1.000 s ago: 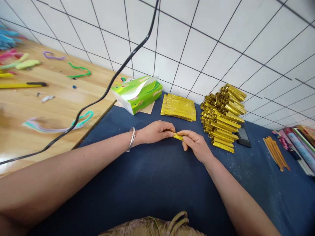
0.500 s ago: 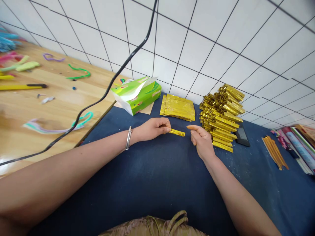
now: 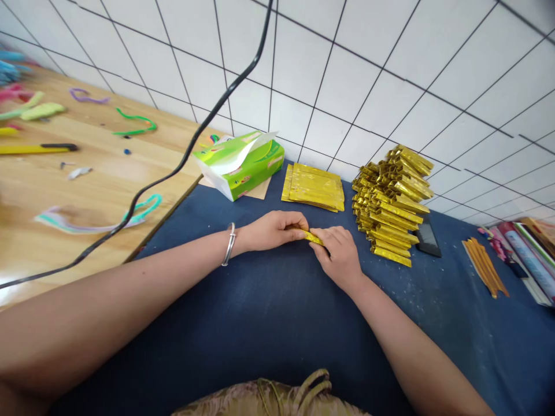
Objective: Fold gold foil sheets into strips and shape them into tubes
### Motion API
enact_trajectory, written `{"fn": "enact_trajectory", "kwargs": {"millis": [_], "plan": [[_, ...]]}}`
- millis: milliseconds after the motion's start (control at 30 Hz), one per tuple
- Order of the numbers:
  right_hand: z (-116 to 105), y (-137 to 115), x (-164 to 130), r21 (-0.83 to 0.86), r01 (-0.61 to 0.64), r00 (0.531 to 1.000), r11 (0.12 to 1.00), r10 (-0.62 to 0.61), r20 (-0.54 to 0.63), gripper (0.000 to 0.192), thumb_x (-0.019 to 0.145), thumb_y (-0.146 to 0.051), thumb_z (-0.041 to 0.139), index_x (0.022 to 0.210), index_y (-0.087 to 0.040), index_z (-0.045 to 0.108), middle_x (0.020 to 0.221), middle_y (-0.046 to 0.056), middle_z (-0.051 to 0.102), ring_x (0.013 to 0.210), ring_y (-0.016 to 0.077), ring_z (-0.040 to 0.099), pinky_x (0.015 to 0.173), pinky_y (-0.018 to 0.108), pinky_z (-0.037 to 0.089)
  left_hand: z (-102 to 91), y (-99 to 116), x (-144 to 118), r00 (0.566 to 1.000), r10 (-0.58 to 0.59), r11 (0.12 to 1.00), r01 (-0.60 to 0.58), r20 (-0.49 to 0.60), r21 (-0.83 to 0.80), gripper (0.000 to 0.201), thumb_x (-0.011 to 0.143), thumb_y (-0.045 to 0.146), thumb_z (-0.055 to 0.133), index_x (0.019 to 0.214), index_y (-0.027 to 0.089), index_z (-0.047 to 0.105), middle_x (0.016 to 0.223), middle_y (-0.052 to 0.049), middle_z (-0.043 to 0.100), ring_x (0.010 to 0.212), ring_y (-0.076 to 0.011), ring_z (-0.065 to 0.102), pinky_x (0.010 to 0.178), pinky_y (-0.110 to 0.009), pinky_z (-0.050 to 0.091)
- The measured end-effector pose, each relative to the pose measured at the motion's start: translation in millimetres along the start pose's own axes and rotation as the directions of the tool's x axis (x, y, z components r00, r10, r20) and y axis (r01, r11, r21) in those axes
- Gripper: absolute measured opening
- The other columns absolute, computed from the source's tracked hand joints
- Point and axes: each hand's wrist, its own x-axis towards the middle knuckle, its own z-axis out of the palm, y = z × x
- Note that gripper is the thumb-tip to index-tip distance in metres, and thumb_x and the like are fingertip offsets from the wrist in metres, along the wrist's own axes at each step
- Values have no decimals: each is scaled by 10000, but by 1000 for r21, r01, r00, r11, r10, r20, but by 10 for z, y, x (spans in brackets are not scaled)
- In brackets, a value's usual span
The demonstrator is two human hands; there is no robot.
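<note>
Between my hands, above the dark blue cloth (image 3: 260,312), is a narrow folded strip of gold foil paper (image 3: 312,237). My left hand (image 3: 280,229) pinches its left end between thumb and fingers. The right end is gripped by my right hand (image 3: 340,254), thumb below and fingers over the top. Just beyond my hands lies a flat stack of gold foil paper sheets (image 3: 314,188). To the right of my right hand, many similar folded gold strips (image 3: 390,214) are piled in a tall heap against the wall side.
A green tissue box (image 3: 245,164) stands behind my left hand. A black cable (image 3: 208,118) hangs across the left. Pipe cleaners and a yellow cutter (image 3: 34,149) lie on the wooden table (image 3: 95,173). At right are a dark phone-like slab (image 3: 429,238), orange-brown strips (image 3: 484,267) and books (image 3: 529,260).
My right hand has moved left and closed on the strip's free right end. My left hand keeps its pinch, and the strip now tilts down to the right a little more.
</note>
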Motion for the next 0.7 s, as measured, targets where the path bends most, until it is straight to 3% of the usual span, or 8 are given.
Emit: {"fn": "enact_trajectory", "kwargs": {"millis": [167, 467, 700], "plan": [[11, 42, -15, 59, -51, 999, 997, 50, 15, 250, 882, -294, 516, 1105, -203, 583, 972, 44, 668, 886, 193, 558, 805, 351, 419, 15, -24, -6, 999, -7, 999, 5, -40, -53, 220, 784, 304, 593, 949, 167, 542, 852, 8, 580, 787, -116, 539, 742, -241, 433], [-36, 40, 20, 280, -147, 989, 949, 143, 34, 223, 869, -297, 521, 1055, -220, 617, 928, 32, 658, 849, 167, 571, 816, 322, 451, 19, -71, 3, 995, -5, 999, 2, -103, -33, 167, 769, 223, 579, 924, 171, 546, 857, 12, 588, 788, -111, 552, 743, -235, 438], [-47, 59, 13, 317, -239, 971, 918, 222, 89, 230, 905, -311, 452, 973, -231, 657, 834, 14, 664, 791, 150, 582, 770, 283, 444, 21, -85, -3, 993, -12, 999, 16, -114, 37, 170, 773, 228, 575, 935, 177, 559, 826, 19, 578, 733, -104, 533, 695, -229, 429]]}}
